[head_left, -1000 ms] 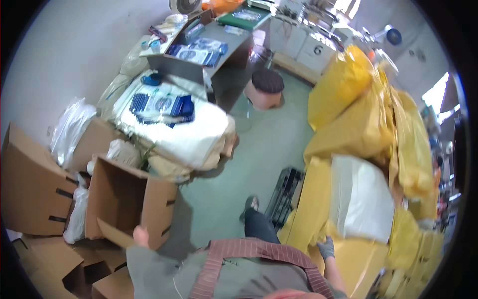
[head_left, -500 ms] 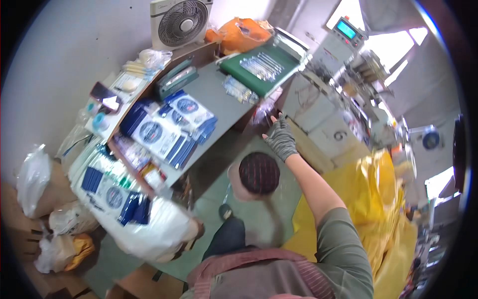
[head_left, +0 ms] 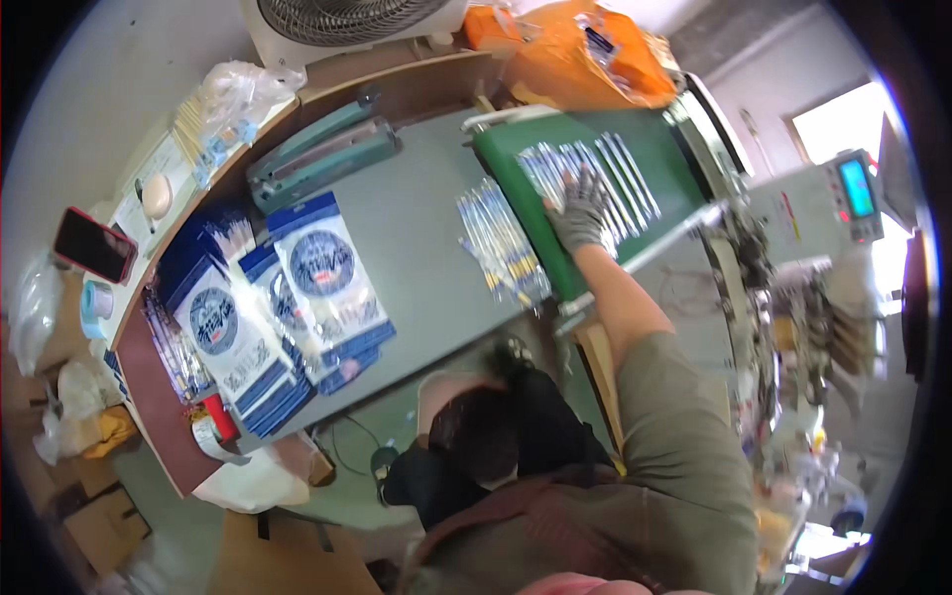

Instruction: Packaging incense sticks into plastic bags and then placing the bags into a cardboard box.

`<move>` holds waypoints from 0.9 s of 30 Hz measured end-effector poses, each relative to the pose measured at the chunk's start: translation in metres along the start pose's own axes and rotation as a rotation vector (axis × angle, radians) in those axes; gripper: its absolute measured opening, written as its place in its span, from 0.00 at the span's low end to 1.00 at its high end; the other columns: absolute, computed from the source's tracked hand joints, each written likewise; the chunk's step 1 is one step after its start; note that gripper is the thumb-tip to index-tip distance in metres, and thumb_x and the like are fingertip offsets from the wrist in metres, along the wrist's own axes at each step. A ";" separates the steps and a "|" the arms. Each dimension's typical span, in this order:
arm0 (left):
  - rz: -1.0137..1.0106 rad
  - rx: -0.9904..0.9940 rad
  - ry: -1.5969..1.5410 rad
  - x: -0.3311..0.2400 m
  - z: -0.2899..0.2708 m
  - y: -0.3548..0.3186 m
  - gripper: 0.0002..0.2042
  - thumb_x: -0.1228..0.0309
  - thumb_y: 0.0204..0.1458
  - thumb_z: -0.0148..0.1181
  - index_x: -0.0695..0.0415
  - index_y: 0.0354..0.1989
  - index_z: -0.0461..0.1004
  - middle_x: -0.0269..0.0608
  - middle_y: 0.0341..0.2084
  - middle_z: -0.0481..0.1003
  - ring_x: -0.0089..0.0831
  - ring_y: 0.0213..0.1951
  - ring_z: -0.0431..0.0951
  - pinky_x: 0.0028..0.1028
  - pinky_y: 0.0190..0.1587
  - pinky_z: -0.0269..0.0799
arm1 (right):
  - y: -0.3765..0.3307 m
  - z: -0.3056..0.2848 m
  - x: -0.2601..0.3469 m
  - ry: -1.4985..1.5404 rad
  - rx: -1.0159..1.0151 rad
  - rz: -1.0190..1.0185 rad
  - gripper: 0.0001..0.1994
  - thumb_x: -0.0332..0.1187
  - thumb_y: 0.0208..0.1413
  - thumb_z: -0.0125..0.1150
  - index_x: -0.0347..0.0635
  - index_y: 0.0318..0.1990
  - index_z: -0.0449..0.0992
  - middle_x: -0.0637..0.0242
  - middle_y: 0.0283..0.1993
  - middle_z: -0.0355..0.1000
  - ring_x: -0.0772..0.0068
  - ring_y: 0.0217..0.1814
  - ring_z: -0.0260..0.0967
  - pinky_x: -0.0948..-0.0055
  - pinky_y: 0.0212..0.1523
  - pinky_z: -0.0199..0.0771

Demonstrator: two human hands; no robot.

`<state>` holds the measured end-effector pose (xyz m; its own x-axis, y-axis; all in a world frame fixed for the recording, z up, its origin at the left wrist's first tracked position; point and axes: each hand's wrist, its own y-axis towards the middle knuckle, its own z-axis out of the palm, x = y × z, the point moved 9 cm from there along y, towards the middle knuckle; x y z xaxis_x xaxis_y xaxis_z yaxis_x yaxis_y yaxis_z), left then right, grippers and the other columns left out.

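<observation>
Packets (head_left: 499, 241) and bags (head_left: 327, 278) crowd table (head_left: 416, 213) beside gloved hand (head_left: 580, 210).

A single head-worn fisheye view looks steeply down from above the person's own lap onto the grey flat-topped desk (head_left: 416, 228), fairly near, with the green conveyor belt (head_left: 595, 188) under the gloved right hand (head_left: 580, 210) and straight edges bowing toward the dark rim.
</observation>
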<state>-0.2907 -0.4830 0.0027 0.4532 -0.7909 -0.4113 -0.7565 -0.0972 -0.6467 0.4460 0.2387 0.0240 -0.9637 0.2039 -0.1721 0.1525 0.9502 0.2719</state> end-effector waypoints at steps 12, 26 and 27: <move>0.270 -0.685 0.275 0.093 -0.001 -0.034 0.17 0.58 0.48 0.59 0.59 0.39 0.78 0.52 0.37 0.78 0.45 0.38 0.79 0.41 0.40 0.73 | 0.115 0.160 -0.228 0.295 0.769 -0.218 0.34 0.44 0.56 0.54 0.37 0.67 0.53 0.53 0.65 0.59 0.59 0.62 0.61 0.64 0.63 0.59; 0.087 -0.998 0.891 0.024 -0.136 -0.036 0.11 0.70 0.45 0.55 0.65 0.34 0.77 0.57 0.35 0.77 0.54 0.40 0.77 0.43 0.42 0.73 | 0.123 0.184 -0.231 0.710 0.687 -0.010 0.46 0.34 0.41 0.71 0.37 0.67 0.51 0.46 0.61 0.63 0.52 0.59 0.63 0.61 0.64 0.61; 0.085 -0.896 1.004 0.012 -0.126 -0.043 0.10 0.71 0.46 0.55 0.64 0.33 0.76 0.57 0.34 0.77 0.54 0.40 0.77 0.44 0.42 0.73 | 0.093 0.137 -0.170 0.772 0.775 0.009 0.46 0.34 0.42 0.70 0.37 0.68 0.50 0.45 0.61 0.62 0.52 0.60 0.62 0.60 0.66 0.59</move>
<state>-0.3120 -0.5639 0.1065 0.1435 -0.8738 0.4646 -0.9848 -0.0798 0.1542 0.6538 0.3243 -0.0508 -0.7982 0.2658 0.5406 -0.0040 0.8951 -0.4459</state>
